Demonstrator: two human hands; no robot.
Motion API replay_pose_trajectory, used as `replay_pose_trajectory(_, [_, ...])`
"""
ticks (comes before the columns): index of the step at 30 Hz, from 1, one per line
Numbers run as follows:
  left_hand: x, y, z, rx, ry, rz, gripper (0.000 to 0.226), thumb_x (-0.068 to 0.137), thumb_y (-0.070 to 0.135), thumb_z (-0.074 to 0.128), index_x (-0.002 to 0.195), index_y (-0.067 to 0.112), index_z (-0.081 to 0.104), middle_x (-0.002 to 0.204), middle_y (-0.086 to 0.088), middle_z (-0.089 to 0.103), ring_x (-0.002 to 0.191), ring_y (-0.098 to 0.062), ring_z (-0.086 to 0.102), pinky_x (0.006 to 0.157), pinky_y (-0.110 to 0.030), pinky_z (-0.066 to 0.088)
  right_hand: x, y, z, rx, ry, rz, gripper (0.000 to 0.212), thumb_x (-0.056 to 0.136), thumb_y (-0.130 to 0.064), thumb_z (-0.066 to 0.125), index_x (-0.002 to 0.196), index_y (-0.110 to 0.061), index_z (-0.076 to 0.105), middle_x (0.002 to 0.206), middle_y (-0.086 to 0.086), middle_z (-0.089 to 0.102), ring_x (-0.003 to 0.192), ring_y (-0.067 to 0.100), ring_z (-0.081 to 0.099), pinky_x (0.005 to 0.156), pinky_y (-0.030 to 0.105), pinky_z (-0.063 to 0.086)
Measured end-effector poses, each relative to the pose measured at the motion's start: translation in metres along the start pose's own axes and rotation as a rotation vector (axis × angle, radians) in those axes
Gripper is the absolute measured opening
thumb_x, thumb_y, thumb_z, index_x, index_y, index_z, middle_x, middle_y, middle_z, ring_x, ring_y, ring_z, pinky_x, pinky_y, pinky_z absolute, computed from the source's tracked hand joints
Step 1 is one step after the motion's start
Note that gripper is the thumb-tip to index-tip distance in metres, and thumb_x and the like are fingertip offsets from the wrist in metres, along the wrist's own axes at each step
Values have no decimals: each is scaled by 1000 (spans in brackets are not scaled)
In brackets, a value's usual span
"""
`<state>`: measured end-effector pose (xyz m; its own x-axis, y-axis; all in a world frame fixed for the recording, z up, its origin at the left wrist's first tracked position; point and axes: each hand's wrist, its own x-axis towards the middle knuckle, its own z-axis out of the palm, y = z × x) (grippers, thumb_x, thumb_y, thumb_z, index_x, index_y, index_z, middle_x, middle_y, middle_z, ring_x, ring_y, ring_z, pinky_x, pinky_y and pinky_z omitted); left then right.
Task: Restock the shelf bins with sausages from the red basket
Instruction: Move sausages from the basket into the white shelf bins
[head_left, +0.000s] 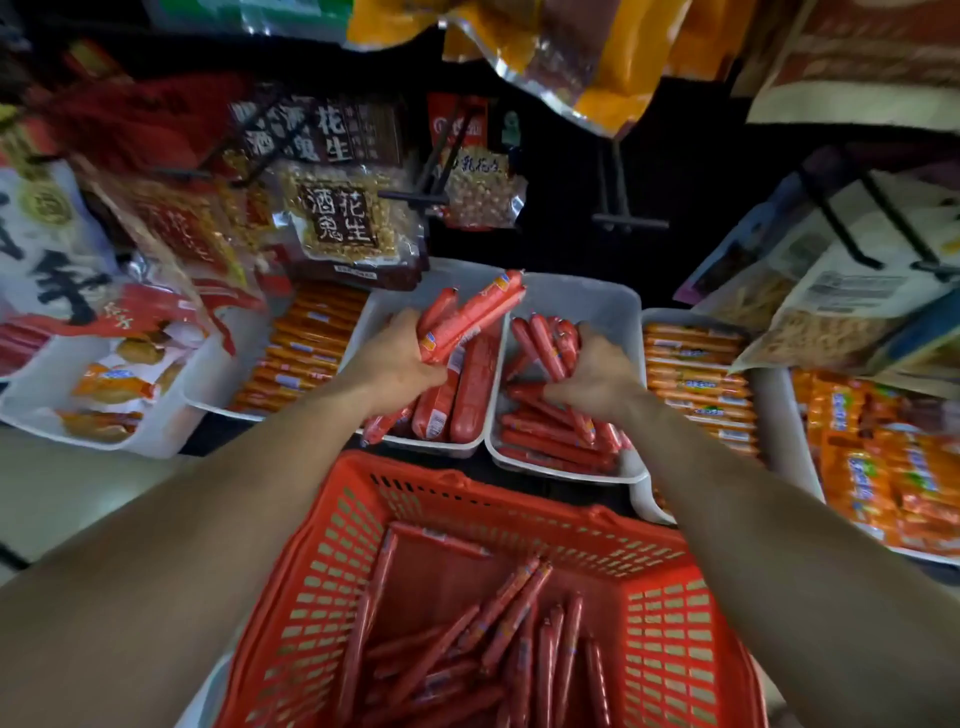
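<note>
The red basket (670, 613) stands in front of me with several thin red sausages (498, 639) lying in it. Behind it sit two white shelf bins. My left hand (395, 358) grips a bundle of thin red sausages (470, 314) above the left bin (379, 312), which holds thick red sausages (472, 395). My right hand (597, 374) grips several thin sausages (553, 343) inside the right bin (623, 312), above a layer of thin sausages (545, 441).
Bins of orange-wrapped sausages (696, 374) flank the two white bins on both sides, such as the one at left (306, 353). A bin of snack packs (114, 389) sits far left. Peanut bags (337, 213) and other packets hang on black hooks (623, 218) above.
</note>
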<state>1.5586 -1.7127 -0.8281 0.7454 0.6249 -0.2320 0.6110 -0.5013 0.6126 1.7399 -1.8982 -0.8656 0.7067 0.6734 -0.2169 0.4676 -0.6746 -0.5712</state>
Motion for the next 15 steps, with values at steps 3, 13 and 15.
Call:
replay_pose_trajectory(3, [14,-12,12,-39,29,-36,42,80,24,72,113,21,47,87,-5,63,70,-19,63,55,-32,49,8,18,20,-171,-160,-42,79,64,-33,85,131,-21,44,103,-1,62,95,24,61,76,26,42])
replay_pose_trajectory(13, [19,-4,32,-79,-21,19,44,82,21,72,115,27,43,86,0,64,72,-15,65,62,-32,50,-4,35,8,-472,-475,-201,88,82,-46,73,155,-27,26,154,2,43,131,25,49,98,27,40])
replay_pose_trajectory(15, [22,1,34,-64,-49,39,44,81,23,72,115,25,44,87,-2,65,71,-16,66,60,-32,50,-12,36,-7,-543,-547,-199,79,86,-44,69,153,-27,31,146,2,52,125,24,53,97,27,43])
